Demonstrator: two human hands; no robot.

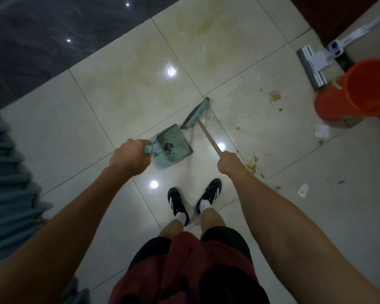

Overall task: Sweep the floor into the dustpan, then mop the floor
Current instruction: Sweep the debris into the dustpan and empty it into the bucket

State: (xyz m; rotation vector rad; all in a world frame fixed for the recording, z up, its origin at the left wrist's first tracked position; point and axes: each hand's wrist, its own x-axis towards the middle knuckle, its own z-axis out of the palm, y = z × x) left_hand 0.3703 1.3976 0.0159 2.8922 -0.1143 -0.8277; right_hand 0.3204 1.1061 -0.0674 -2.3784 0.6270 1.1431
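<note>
A: Your left grip (129, 155) is clenched round the top of the dustpan's handle; the dustpan (173, 145) sits on the tiled floor (123, 88) just beyond your shoes, its open mouth facing far and right.

B: And my other hand?

A: Your right grip (228, 161) is wrapped round the broom's thin pole. The broom (196, 113) reaches away from you, and its teal head lies on the floor right at the far edge of the pan's mouth (the bristles are blurred, so I cannot tell if they touch it).

B: Anything in the pan?

A: A small dark lump sits near the comb teeth at its back.

B: Where is the dirt?

A: Scattered to your right: a yellowish crumb pile (251, 163) just beside your right wrist, more scraps (275, 95) farther out, and bits of white paper (321, 130) near the orange bucket (360, 91).

B: And the mop?

A: The mop (316, 62) rests at the far right, its flat grey head on the floor just behind the bucket, its white handle slanting away toward the corner.
</note>
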